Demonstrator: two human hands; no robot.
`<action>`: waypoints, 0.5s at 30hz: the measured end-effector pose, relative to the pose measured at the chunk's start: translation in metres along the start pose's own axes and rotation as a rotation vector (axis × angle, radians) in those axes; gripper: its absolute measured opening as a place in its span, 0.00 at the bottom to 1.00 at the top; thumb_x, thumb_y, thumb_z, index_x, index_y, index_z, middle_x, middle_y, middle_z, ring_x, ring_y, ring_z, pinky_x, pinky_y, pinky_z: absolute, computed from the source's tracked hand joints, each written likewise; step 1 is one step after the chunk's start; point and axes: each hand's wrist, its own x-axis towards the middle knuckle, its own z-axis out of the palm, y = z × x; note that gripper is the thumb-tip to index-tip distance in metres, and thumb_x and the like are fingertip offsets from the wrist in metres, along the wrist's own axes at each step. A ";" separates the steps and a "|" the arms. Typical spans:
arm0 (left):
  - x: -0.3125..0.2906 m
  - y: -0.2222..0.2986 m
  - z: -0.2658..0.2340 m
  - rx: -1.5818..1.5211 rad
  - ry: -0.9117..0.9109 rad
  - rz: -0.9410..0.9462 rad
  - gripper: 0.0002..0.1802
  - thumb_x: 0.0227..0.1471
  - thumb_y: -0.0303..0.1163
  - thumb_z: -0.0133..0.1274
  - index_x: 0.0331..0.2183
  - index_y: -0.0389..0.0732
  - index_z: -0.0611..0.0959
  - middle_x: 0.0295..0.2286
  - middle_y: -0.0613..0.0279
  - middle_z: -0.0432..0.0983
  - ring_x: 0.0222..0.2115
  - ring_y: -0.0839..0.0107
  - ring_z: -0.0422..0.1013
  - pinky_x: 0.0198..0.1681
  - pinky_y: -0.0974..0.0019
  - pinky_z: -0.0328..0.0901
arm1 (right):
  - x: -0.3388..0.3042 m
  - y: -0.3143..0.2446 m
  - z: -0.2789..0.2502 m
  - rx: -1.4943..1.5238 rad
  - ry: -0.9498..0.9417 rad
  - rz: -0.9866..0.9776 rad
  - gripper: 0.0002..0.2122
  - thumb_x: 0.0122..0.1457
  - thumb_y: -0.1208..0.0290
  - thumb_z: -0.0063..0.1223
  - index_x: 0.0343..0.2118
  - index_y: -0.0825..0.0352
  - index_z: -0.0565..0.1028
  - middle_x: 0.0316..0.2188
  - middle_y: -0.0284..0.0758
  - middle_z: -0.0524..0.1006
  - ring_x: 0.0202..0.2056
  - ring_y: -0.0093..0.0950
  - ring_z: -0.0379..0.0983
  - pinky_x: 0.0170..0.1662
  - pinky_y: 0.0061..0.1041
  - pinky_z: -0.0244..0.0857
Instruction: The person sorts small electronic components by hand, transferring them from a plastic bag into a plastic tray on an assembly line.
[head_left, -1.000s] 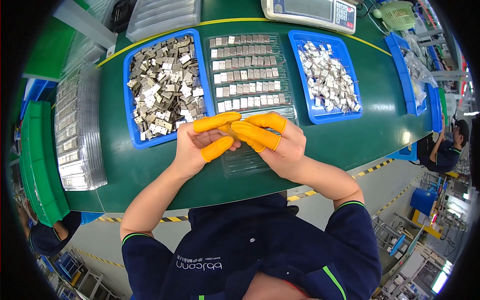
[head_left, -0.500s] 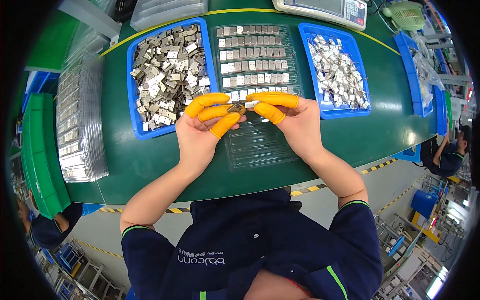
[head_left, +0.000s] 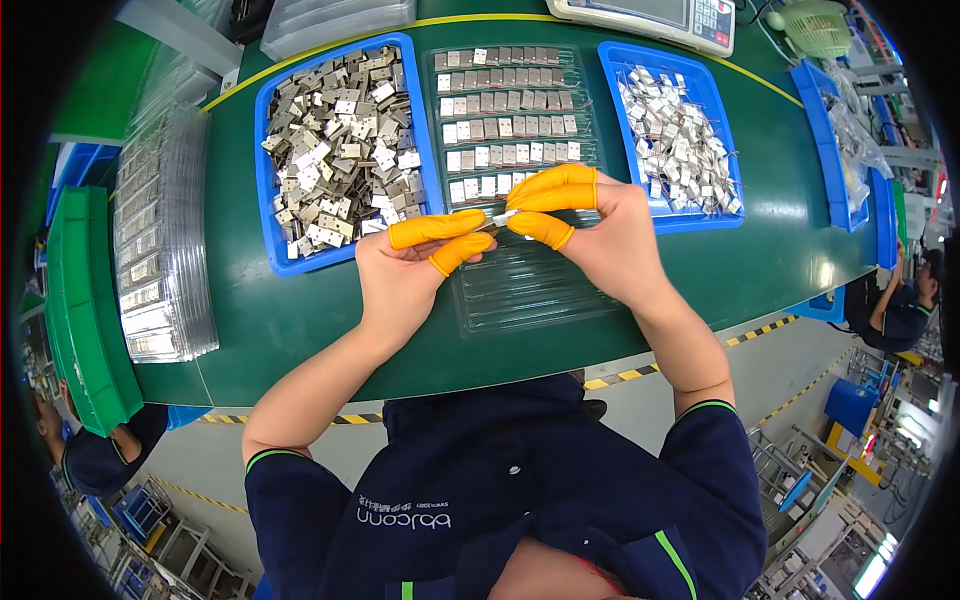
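My left hand and my right hand, with yellow finger cots on several fingers, meet over the clear plastic tray. My right thumb and fingers pinch a small white connector. The left fingertips close around a small metal shell, mostly hidden, against the connector's left end. How far one sits inside the other cannot be made out. Beyond my hands, metal-cased connectors with thin wires lie in several rows in the tray; its near slots hold none.
A blue bin of metal shells stands left of the tray; another blue bin of white wired connectors stands right. Stacked clear trays and green bins line the left side. A scale sits at the back. Other people are at both sides.
The metal shell and white connector have come together end to end. My left fingers have straightened and drawn closer, and my right hand's upper fingers have lifted slightly.
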 end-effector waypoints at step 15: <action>0.001 0.009 -0.009 -0.092 -0.282 -0.106 0.10 0.42 0.19 0.55 0.32 0.29 0.79 0.27 0.52 0.76 0.27 0.64 0.74 0.30 0.71 0.70 | 0.001 0.004 -0.005 0.621 -0.351 0.470 0.18 0.31 0.82 0.65 0.31 0.73 0.75 0.34 0.38 0.74 0.32 0.25 0.72 0.39 0.24 0.67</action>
